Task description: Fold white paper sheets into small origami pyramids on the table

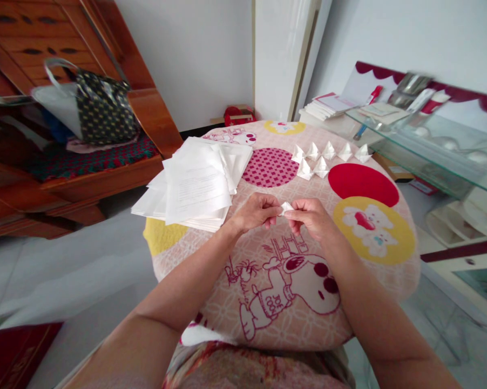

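Between my two hands, over the middle of the round table, is a small folded white paper piece [286, 208]. My left hand [259, 212] pinches its left side between thumb and fingers. On the right side, my right hand [308, 217] grips it the same way. My fingers cover part of its shape. Beyond my right hand, several pointed folded paper shapes [328, 151] stand in two uneven rows. To the left of my left hand lies a loose stack of white paper sheets [197, 189], the top one with faint print.
A patterned cloth [251, 270] covers the round table. At right stands a glass shelf [450, 162] with papers [328, 105] and metal containers [413, 89]. A wooden bench [154, 129] at left carries a dotted bag [101, 108]. A red box [239, 116] sits behind the table.
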Motion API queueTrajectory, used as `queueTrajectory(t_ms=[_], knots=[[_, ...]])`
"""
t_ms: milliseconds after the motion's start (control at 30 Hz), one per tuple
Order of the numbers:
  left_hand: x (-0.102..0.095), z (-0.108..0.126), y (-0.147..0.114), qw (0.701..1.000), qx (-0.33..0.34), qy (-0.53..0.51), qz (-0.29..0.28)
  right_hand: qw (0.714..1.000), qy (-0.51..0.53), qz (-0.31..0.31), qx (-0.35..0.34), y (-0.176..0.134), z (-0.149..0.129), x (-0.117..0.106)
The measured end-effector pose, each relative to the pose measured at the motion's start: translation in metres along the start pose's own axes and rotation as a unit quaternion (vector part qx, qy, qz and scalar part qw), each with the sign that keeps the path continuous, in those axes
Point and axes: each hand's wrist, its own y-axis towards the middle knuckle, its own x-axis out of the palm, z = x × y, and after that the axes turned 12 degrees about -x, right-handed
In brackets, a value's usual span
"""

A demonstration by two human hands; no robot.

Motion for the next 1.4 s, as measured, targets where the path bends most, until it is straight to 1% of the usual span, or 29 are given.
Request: queueTrajectory(t_ms=[167,233,367,433,567,633,667,767,833,867,933,1033,1100,1300,1400], knots=[[0.0016,0.0032,-0.0022,0.998,0.040,0.054,-0.010,1.000,0.005,0.009,0.001,-0.0006,0.0000,0.0035],[0.0023,0.0038,-0.0025,0.993,0.070,0.090,0.012,1.000,0.005,0.006,-0.001,-0.0004,0.0011,0.0045],[0.0030,0.0031,-0.0016,0.979,0.124,0.136,0.084,1.000,-0.011,0.006,-0.018,-0.0007,0.0009,0.0056],[0.0032,0.0024,-0.0012,0.978,0.136,0.136,0.083,0.999,-0.018,0.013,-0.034,-0.0016,-0.0005,0.0054],[0.0040,0.0020,-0.0019,0.986,0.127,0.102,0.031,0.998,-0.026,0.007,-0.048,-0.0030,-0.0023,0.0042],[0.0046,0.0021,-0.0027,0.988,0.115,0.099,0.028,0.999,-0.027,-0.013,-0.035,-0.0027,-0.0019,0.0038],[0.0049,0.0020,-0.0030,0.988,0.111,0.105,0.038,0.999,-0.026,-0.025,-0.026,-0.0023,-0.0015,0.0036],[0.0052,0.0007,-0.0024,0.981,0.113,0.126,0.094,0.999,-0.009,-0.054,-0.001,-0.0008,-0.0004,0.0031],[0.0049,-0.0006,-0.0011,0.976,0.120,0.129,0.124,0.999,-0.002,-0.050,0.001,-0.0004,-0.0005,0.0026],[0.0044,-0.0012,-0.0003,0.976,0.122,0.128,0.128,0.999,-0.003,-0.042,-0.003,-0.0006,-0.0008,0.0024],[0.0031,-0.0021,0.0010,0.979,0.120,0.122,0.110,1.000,-0.011,-0.021,-0.014,-0.0011,-0.0015,0.0022],[0.0011,-0.0030,0.0020,0.987,0.105,0.109,0.048,1.000,-0.017,0.005,-0.024,-0.0014,-0.0011,0.0029],[0.0010,-0.0037,0.0022,0.989,0.098,0.106,0.030,0.999,-0.015,0.014,-0.026,-0.0009,0.0007,0.0037],[0.0047,-0.0035,0.0003,0.986,0.096,0.103,0.085,0.999,0.031,0.003,-0.015,0.0018,0.0071,0.0023],[0.0058,-0.0026,-0.0014,0.985,0.102,0.100,0.097,0.999,0.040,-0.003,-0.022,0.0014,0.0067,0.0004]])
